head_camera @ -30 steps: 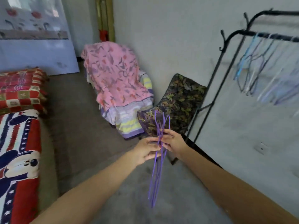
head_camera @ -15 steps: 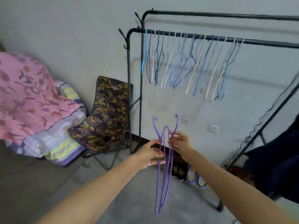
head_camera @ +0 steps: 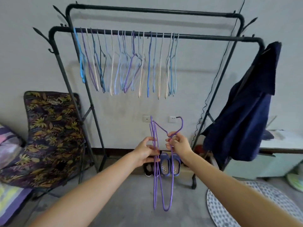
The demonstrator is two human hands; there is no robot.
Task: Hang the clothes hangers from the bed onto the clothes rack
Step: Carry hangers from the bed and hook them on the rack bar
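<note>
Left hand (head_camera: 146, 153) grips purple hangers (head_camera: 155, 177); right hand (head_camera: 177, 144) pinches one hanger's neck (head_camera: 170, 136), peeling it off, likely to hook singly on the rack (head_camera: 205, 37) above.

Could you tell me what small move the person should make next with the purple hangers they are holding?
Probably pull the right hand a little further right, to free its purple hanger from the ones the left hand holds. The two hooks already point apart, yet the wires hang close together below. The front rail has bare space right of the hung hangers.
</note>
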